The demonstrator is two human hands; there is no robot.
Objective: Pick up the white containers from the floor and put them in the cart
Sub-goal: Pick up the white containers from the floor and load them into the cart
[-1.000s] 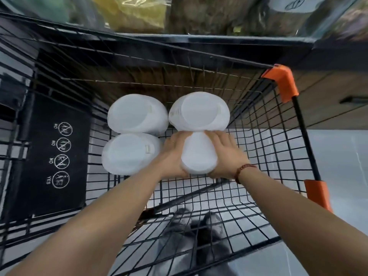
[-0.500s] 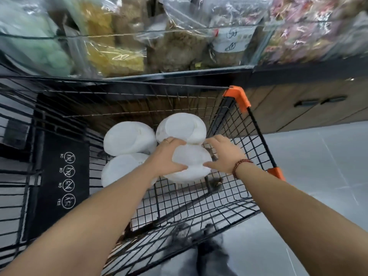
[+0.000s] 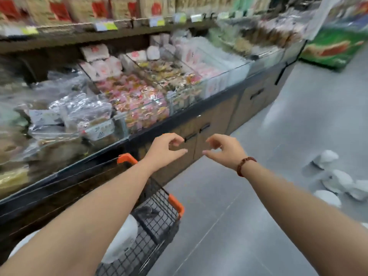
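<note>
The black wire cart (image 3: 159,214) with orange corners stands at the lower left, mostly behind my left arm. White containers (image 3: 121,238) show inside it. Several more white containers (image 3: 336,181) lie on the grey floor at the right edge. My left hand (image 3: 165,150) and my right hand (image 3: 225,149) hang in the air above and beyond the cart, both empty, with loosely curled fingers. A bead bracelet sits on my right wrist.
A long shop counter (image 3: 215,114) with clear bins of packaged snacks runs along the left and back, with wooden cabinet doors below. Stocked shelves rise above it. A green display (image 3: 336,44) stands at the far right. Grey floor (image 3: 249,206) stretches to the right of the cart.
Both hands have let go of the container set in the cart and lifted up out of it. My view has swung up and to the right, bringing the floor containers into sight.
</note>
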